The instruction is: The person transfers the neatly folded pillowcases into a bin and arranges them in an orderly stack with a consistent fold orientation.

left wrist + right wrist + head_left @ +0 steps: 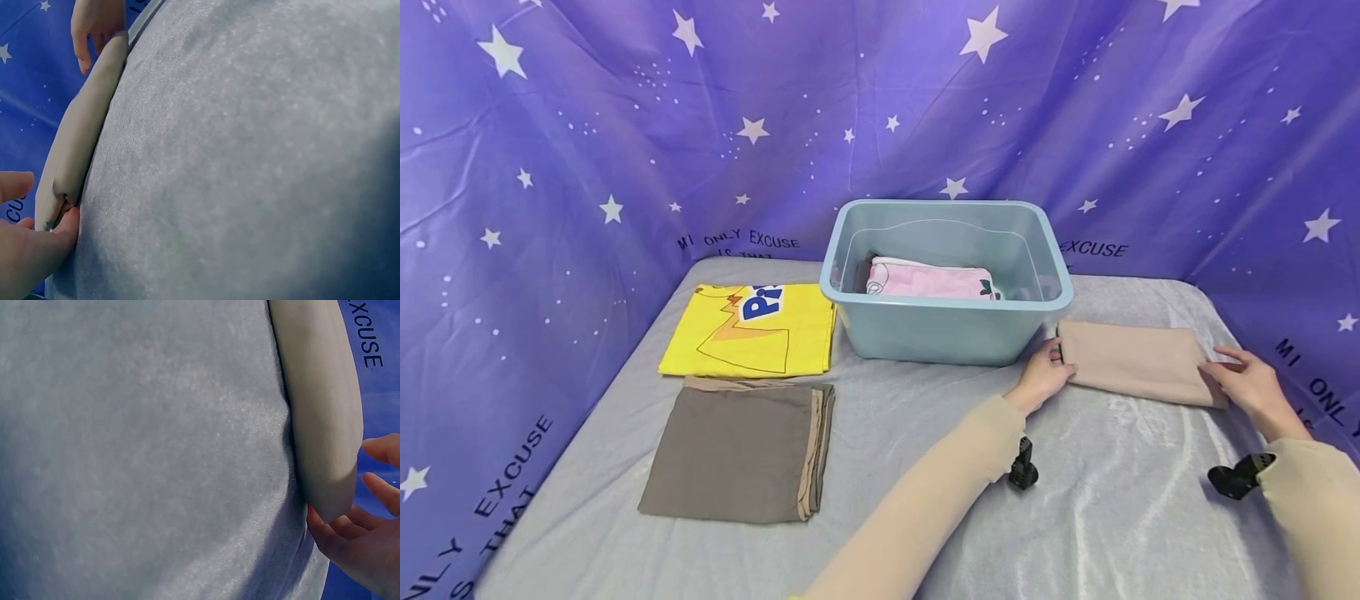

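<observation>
A folded beige cloth (pixel 1138 362) lies in a flat rectangle at the right of the bed-like grey surface. My left hand (pixel 1041 375) pinches its left end, close to the tub's corner. At the opposite end, my right hand (pixel 1251 387) holds the right edge between thumb and fingers. The left wrist view shows the thumb (pixel 67 228) tucked against the fold's open layers. In the right wrist view the cloth (pixel 325 425) appears as a thick rounded fold, its corner between the fingers (pixel 362 519).
A blue-grey tub (pixel 936 333) stands at the back centre, with a folded pink printed cloth (pixel 928 279) inside. To its left lie a folded yellow printed cloth (pixel 745 333) and a folded grey-brown cloth (pixel 730 450). Purple starry curtains (pixel 805 108) hang behind and beside the grey surface (pixel 917 433).
</observation>
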